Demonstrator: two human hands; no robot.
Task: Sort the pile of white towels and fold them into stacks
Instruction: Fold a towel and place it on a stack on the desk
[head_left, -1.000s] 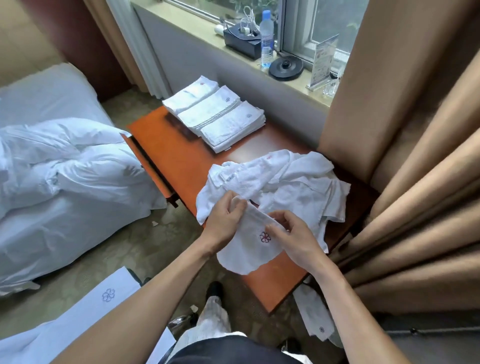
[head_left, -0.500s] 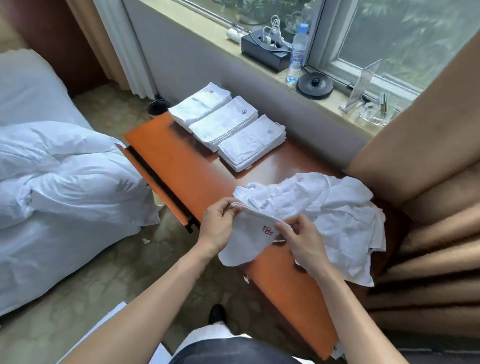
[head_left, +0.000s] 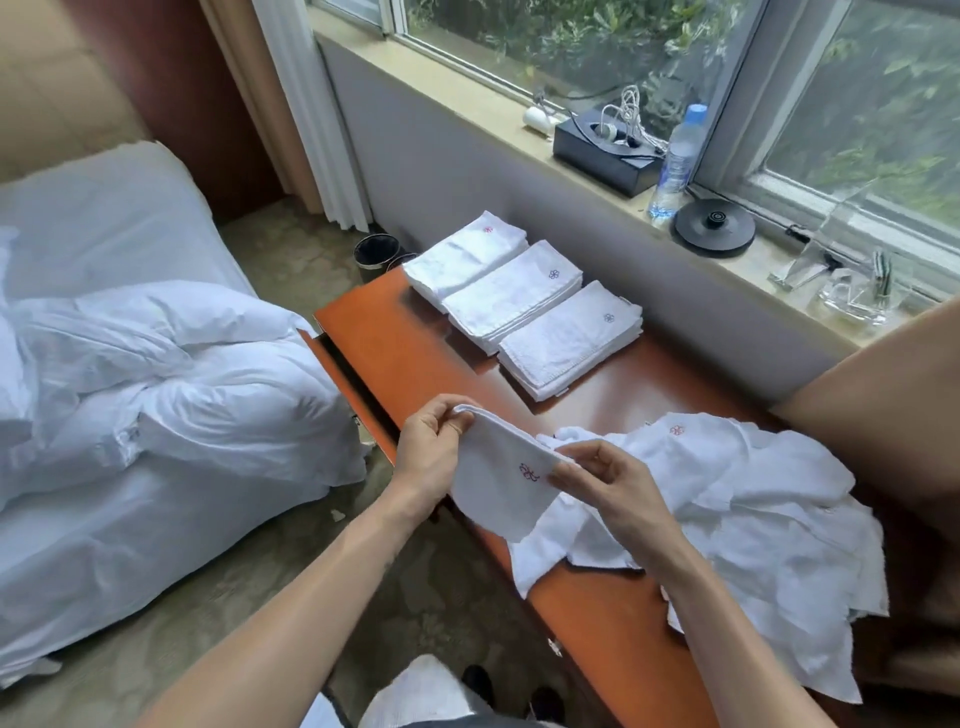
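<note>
**One towel stretched between two hands over the orange table**

Head view: a glossy orange-brown table (head_left: 415, 353) runs from about 11 o'clock down to 5 o'clock, set along a grey wall under a windowsill (head_left: 467, 98). A bed with rumpled white bedding (head_left: 156, 374) fills the 9 o'clock side, over patterned carpet.

The left hand (head_left: 431, 457) pinches the upper corner of a white towel (head_left: 498, 483) between thumb and fingers, closed on the cloth. The right hand (head_left: 613, 483) pinches the opposite end of the same top edge, just beside a small embroidered flower. The towel hangs from that edge over the table's near rim, at centre.

Three stacks of folded towels (head_left: 519, 296) lie side by side at 12 o'clock. The unsorted towel pile (head_left: 753, 519) sprawls at 3 to 4 o'clock, partly behind the right hand. On the sill stand a black box (head_left: 602, 156), a water bottle (head_left: 675, 161) and a round black base (head_left: 714, 226). Tan curtain (head_left: 893, 395) crowds the 3 o'clock edge.
</note>
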